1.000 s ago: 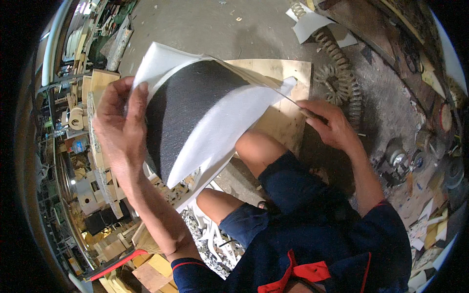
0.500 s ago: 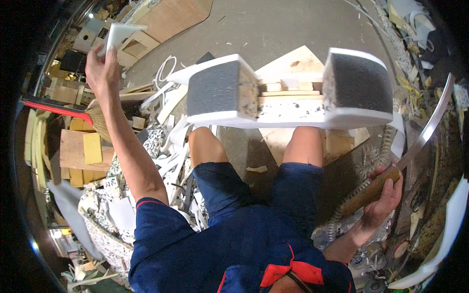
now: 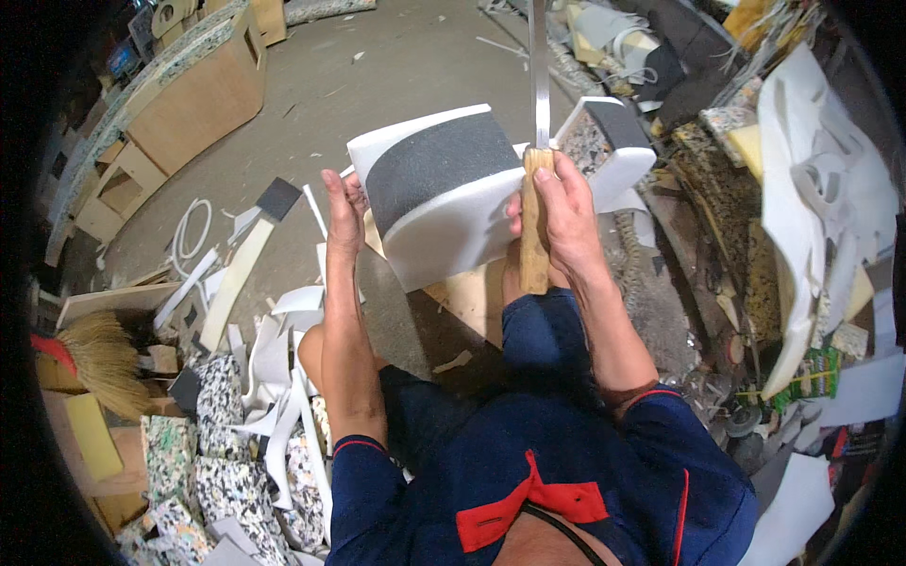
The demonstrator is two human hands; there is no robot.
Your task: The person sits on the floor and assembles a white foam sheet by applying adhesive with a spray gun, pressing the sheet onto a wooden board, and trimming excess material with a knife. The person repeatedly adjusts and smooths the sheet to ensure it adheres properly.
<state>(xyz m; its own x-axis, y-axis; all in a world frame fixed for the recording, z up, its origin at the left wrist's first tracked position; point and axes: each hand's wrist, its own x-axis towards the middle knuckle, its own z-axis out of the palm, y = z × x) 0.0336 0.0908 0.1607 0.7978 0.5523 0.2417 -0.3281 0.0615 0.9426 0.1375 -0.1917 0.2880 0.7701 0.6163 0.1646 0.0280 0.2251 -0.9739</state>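
A foam-padded block [image 3: 436, 168], with white foam faces and a dark grey band, lies tilted across my knees. Speckled foam shows at the cut end of its right-hand section. My right hand [image 3: 569, 209] is closed round the wooden handle of a long-bladed knife [image 3: 535, 222]. Its blade points away from me, up past the block. At the block's left end, my left hand [image 3: 343, 209] is upright with the thumb apart from the fingers and no foam strip visible in it. Its fingertips are partly hidden, and I cannot tell whether they touch the block.
Foam offcuts [image 3: 226, 415] and white strips are heaped at my left, beside a straw broom [image 3: 99, 363]. Plywood frames [image 3: 193, 99] stand at the far left. Large white foam sheets [image 3: 821, 179] and scraps crowd the right. A coiled hose [image 3: 628, 250] runs beside the block.
My right hand has brought the knife from the far right to in front of the block. My left hand has come in to the block's left end without its white foam strip. The block has turned.
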